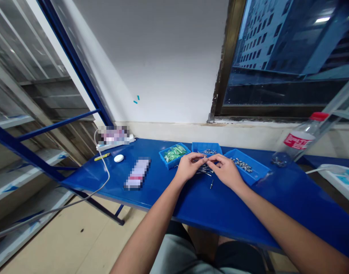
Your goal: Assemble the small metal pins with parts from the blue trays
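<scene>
My left hand [188, 166] and my right hand [225, 171] meet fingertip to fingertip above the blue table [197, 203]. Both are closed in a pinch; whatever lies between the fingertips is too small to make out. Beneath them is a pile of thin metal pins [205, 171], shaped like rivets and partly hidden by the fingers. One loose pin [211, 184] lies nearer to me. Behind my hands stands a blue bin [206, 145] with small metal pieces. Right of my right hand, a larger blue bin [260, 176] holds several metal fittings.
A blue bin [170, 165] of green packets stands left of my hands. Further left are a blurred phone-like object [137, 174], a white oval object [118, 158], a yellow tool [102, 156] and a cable [108, 173]. A red-capped bottle [300, 141] leans at the right.
</scene>
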Demonstrator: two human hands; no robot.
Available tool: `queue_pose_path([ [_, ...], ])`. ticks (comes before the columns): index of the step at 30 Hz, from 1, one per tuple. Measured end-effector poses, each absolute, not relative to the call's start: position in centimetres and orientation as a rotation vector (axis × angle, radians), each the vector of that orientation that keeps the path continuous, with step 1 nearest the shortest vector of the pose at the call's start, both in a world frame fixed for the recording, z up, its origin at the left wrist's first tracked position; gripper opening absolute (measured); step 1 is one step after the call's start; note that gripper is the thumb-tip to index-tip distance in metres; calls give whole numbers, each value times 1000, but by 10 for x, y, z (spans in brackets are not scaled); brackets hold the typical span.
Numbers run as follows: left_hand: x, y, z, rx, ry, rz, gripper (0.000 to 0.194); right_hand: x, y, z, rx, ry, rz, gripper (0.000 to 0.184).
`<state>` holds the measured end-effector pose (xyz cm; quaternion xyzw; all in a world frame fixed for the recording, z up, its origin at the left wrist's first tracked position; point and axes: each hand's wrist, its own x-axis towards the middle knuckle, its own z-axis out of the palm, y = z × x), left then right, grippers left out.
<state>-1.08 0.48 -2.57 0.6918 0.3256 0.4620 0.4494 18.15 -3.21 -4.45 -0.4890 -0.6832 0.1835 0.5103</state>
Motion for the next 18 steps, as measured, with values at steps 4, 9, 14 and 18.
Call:
queue_pose_path([
  [4,-12,3,-24,1762,820,1172,31,181,-33,-43,-1181,-1680,401,22],
  [9,-10,0,-23,1582,823,1093,38,182,-34,-40,-1203,-1670,394,25],
  [14,-7,2,-27,1495,811,1088,29,182,-36,-37,-1240,-1634,386,24],
  [18,-7,5,-32,1494,800,1106,32,182,-36,-38,-1252,-1624,365,24],
])
